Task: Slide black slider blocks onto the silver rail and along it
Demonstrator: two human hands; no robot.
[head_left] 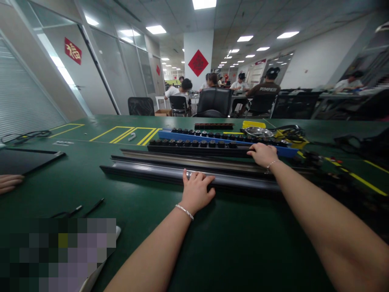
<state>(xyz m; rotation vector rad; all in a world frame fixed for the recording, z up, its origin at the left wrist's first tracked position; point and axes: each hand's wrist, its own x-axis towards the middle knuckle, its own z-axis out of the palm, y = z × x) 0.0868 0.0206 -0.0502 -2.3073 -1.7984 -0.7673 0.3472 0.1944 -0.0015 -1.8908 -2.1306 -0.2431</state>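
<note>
Two long dark metal rails lie side by side across the green table. My left hand (196, 190) rests on the near rail (146, 172), fingers curled over its top edge. My right hand (263, 154) is farther back, fingers closed over the end of a black strip (194, 146) that carries a row of round black caps, just beyond the far rail (182, 157). A blue strip (225, 138) with more black caps lies behind the black one. Both wrists wear thin bracelets.
A metal dish (259, 132) and a yellow tray (253, 124) sit behind the blue strip, with cables (288, 132) at the right. A dark tablet (24, 159) and another person's hand (9, 182) are at the left. Pens (82, 209) lie near front. Seated people and chairs fill the background.
</note>
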